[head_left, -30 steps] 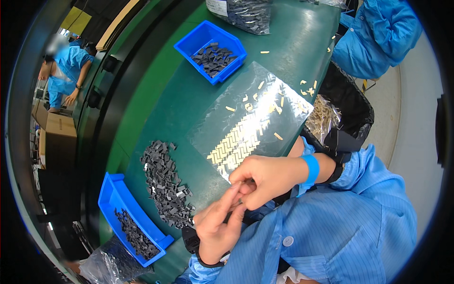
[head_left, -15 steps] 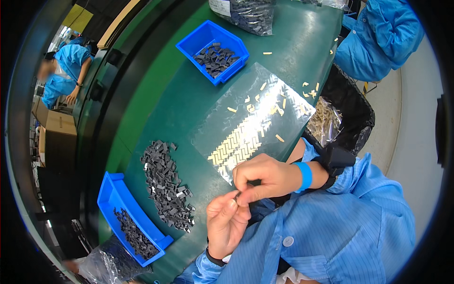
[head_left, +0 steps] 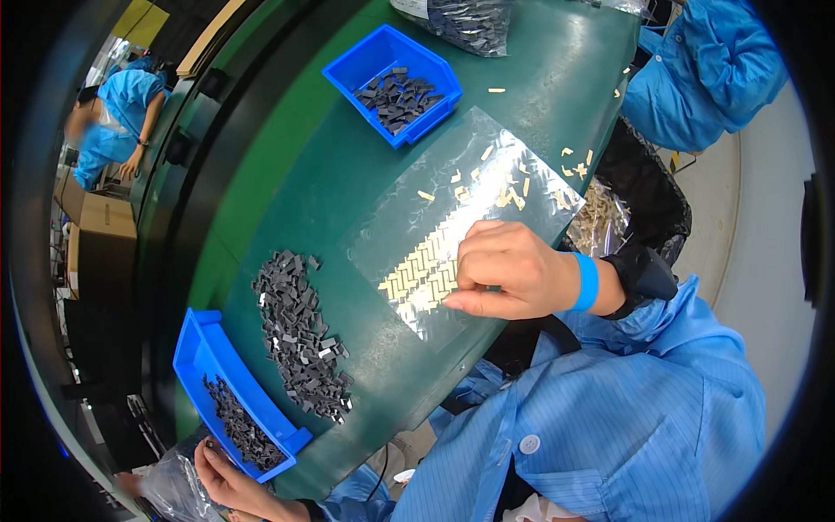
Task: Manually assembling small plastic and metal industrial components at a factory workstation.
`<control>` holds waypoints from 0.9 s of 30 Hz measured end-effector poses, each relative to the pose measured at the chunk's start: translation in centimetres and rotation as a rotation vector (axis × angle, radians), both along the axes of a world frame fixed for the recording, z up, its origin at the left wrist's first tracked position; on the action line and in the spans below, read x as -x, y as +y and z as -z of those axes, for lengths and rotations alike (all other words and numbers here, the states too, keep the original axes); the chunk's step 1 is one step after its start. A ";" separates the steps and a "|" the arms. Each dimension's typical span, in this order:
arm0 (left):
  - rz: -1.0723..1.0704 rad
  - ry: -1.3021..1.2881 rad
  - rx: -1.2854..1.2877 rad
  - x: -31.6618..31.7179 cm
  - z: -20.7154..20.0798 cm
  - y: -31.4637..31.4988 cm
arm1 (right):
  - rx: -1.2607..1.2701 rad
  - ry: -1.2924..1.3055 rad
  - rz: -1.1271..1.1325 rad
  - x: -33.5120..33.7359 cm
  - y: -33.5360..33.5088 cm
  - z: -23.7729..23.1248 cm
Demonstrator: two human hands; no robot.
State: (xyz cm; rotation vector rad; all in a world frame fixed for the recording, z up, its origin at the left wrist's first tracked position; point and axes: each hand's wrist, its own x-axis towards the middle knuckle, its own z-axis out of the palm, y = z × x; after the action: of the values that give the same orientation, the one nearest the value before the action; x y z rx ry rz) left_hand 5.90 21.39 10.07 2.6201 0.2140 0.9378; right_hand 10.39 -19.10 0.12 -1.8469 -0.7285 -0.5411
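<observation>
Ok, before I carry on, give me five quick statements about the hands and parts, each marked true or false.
1. The right hand is over the clear sheet. True.
2. The left hand touches the right hand. False: it is beside the lower blue bin.
3. Pale yellow pieces lie on the sheet. True.
4. The loose dark pile is on the green table. True.
5. The wristband is red. False: it is blue.

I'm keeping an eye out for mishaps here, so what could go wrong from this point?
The right hand is over the clear sheet and might knock its cream rows askew. Loose cream bits near the edge of the green table could drop off. The left hand is close by the lower blue bin, so a bump might spill its black pieces.
</observation>
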 end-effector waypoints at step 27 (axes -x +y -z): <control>0.986 0.433 -0.222 -5.9 11.0 -19.3 | 0.392 0.192 0.026 0.1 3.4 3.5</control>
State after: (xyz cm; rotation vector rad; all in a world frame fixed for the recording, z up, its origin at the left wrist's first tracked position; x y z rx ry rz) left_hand 11.82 2.10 -0.90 2.5572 -1.0330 0.0513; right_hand 10.26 -15.68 -3.35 -2.2380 -0.7176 -0.2410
